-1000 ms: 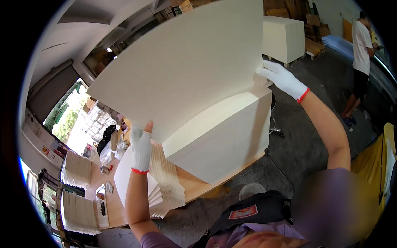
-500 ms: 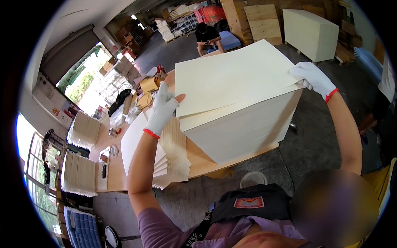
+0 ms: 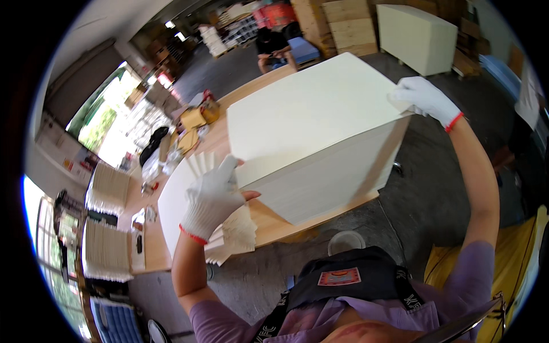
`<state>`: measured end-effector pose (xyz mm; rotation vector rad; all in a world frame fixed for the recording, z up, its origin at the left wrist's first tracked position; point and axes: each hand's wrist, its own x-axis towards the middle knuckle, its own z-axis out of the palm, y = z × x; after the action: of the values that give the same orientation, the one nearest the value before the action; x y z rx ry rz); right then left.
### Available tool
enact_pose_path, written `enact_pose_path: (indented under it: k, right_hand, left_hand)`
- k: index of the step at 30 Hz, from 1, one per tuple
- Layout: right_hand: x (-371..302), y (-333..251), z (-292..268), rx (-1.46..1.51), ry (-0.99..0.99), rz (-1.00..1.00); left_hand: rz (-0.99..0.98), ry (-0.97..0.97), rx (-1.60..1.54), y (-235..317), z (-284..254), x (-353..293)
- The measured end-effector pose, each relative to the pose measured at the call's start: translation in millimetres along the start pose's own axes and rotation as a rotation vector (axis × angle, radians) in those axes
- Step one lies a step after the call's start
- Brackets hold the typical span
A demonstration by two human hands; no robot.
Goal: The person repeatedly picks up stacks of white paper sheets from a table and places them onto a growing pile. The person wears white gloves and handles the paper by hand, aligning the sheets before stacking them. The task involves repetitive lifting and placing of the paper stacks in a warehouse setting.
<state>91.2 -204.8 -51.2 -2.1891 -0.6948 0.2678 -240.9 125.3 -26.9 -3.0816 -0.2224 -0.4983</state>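
Observation:
A tall stack of large cream sheets [image 3: 309, 114] stands on the wooden table in front of me, its top sheets lying nearly flush. At the stack's near left corner is my left hand [image 3: 213, 197], in a white glove with bare thumb and fingertip. Its thumb and forefinger are apart, one on each side of the corner. My right hand [image 3: 426, 100], also gloved in white, is closed on the right corner of the top sheet; its fingertips are partly hidden. Beside my left hand lie fanned cream sheets [image 3: 174, 206], partly covered by it.
Two more paper stacks [image 3: 107, 250] stand at the table's left edge. Bags and yellow pieces clutter the table's [image 3: 274, 220] far left. A seated person [image 3: 273, 51] is beyond the table. A wrapped pale block [image 3: 417, 40] stands far right, and a bucket [image 3: 346, 243] below the near edge.
The skewed top sheet now lies nearly in line with the stack. My left hand has come down and nearer along its left edge. My right hand stays at the right corner.

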Motion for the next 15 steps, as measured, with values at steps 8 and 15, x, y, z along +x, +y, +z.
enact_pose_path:
  k: [8, 15]
  right_hand:
    - [-36.5, -36.0, -28.6, -0.467, -0.07, 0.154]
    - [-37.3, -24.4, -28.5, -0.654, -0.141, -0.149]
  left_hand:
    - [-0.112, -0.086, -0.212, -1.4, -3.6, 7.6]
    - [-0.178, -0.156, -0.288, -4.0, -3.6, 17.0]
